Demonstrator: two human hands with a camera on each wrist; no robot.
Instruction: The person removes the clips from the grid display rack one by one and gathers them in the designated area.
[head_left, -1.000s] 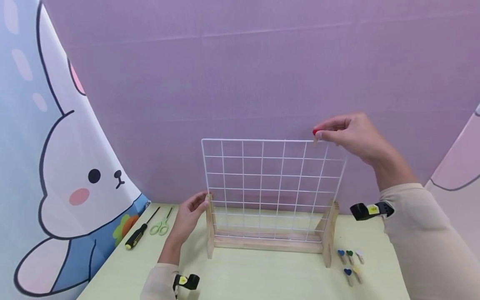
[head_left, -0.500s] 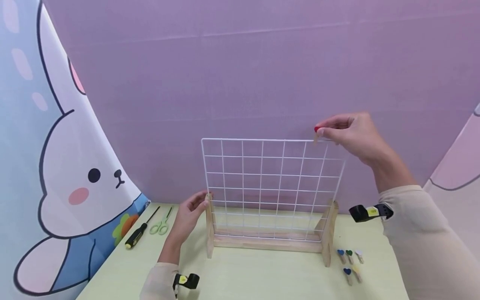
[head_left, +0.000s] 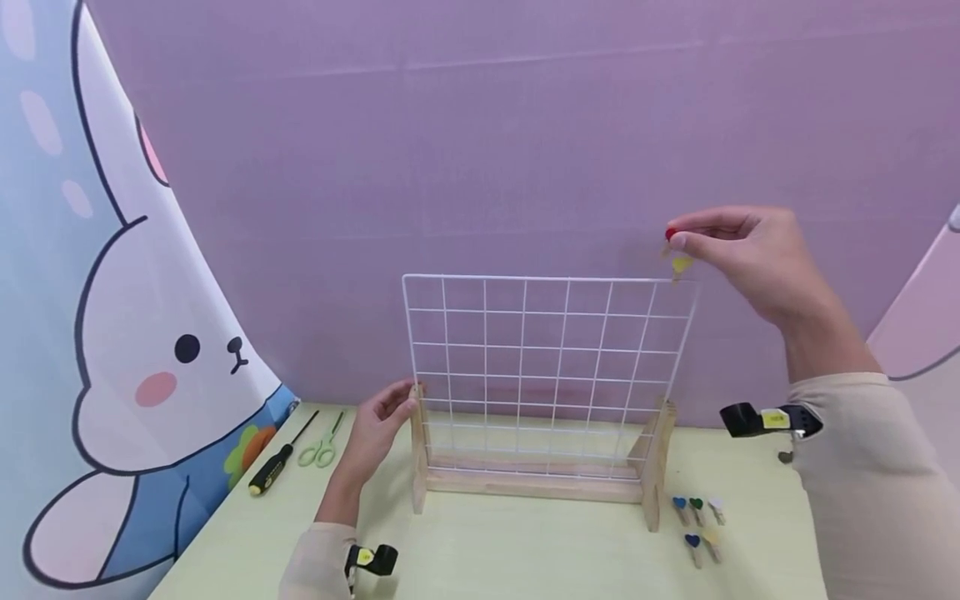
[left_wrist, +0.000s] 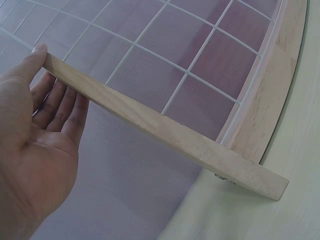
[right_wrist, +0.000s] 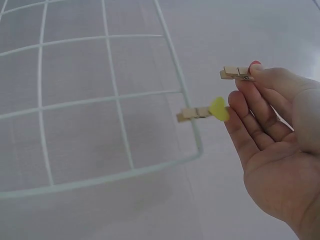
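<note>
A white wire grid (head_left: 547, 375) stands upright in a wooden stand (head_left: 525, 487) on the pale green table (head_left: 525, 554). My left hand (head_left: 397, 407) holds the top of the stand's left post (left_wrist: 160, 132), thumb on its end and fingers behind. My right hand (head_left: 693, 237) is at the grid's top right corner and pinches a red-heart wooden clip (right_wrist: 237, 73) between thumb and forefinger. A yellow-heart clip (right_wrist: 207, 111) lies across the grid's edge wire (right_wrist: 192, 120), its heart touching my fingertips; whether it is clamped on the wire I cannot tell.
Several heart clips (head_left: 697, 521) lie on the table right of the stand. A black-and-yellow screwdriver (head_left: 277, 467) and green scissors (head_left: 321, 450) lie to the left. A purple backdrop stands close behind the grid, and a rabbit-print panel (head_left: 150, 350) closes the left side.
My right hand has moved right and slightly up along the top wire to the corner with the red clip. The yellow clip now shows under its fingers. The left hand has stayed put.
</note>
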